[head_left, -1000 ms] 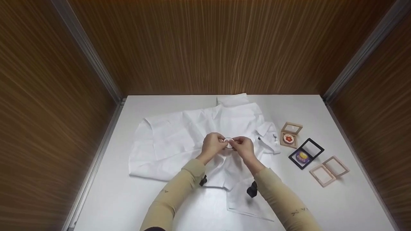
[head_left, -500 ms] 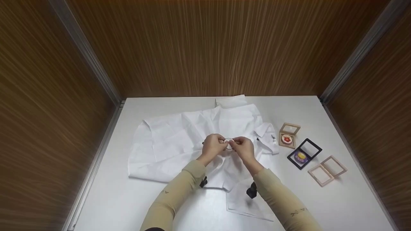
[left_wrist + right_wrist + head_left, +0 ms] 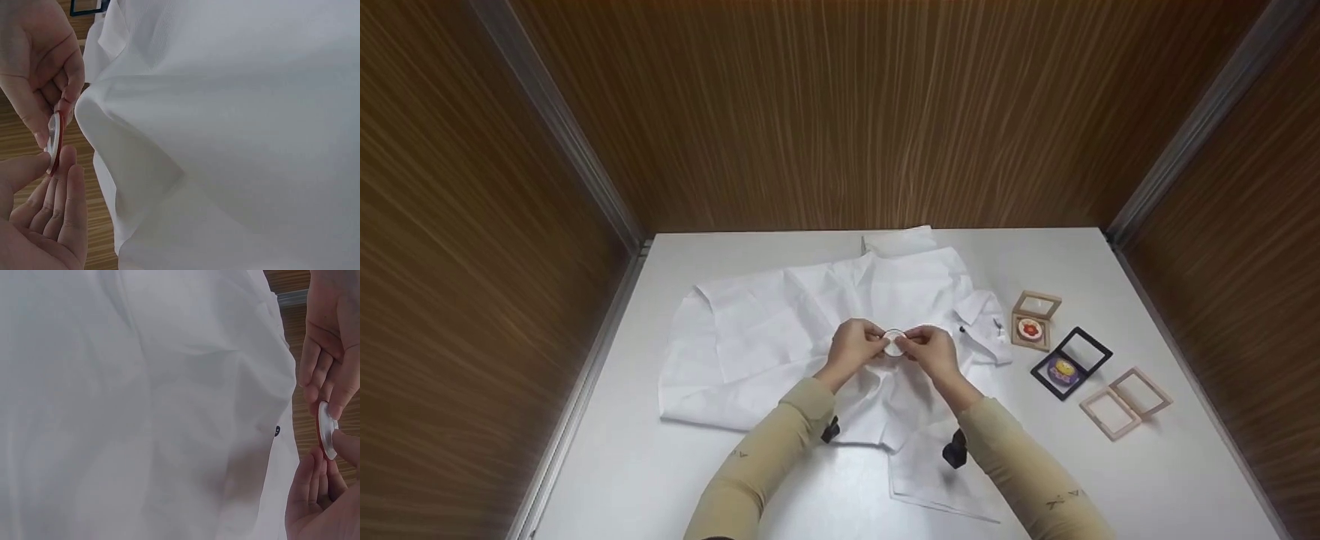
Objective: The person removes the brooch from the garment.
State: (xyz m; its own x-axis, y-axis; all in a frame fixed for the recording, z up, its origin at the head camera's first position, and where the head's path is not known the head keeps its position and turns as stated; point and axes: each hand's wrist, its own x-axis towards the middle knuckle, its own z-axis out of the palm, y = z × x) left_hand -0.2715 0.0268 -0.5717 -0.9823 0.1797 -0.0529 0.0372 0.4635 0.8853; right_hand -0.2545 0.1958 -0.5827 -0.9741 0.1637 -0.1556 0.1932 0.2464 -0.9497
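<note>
Both hands meet over a white shirt spread across the table. My left hand and right hand pinch a small round badge from either side, thumbs on its near face. In the left wrist view the badge is seen nearly edge-on, with a silvery white back and a red rim. The right wrist view shows the badge the same way, gripped at its edges by fingertips of both hands. Its front is turned away. The shirt's folds lie beside the hands.
To the right stand a wooden case with a red flower badge, a black case with a purple and yellow badge, and a pink case, all with lids raised. Wood-grain panels enclose the table.
The thumbs have drawn slightly apart on the badge, and more of its pale face shows. Both hands keep hold of it over the shirt. The head view has shifted a little.
</note>
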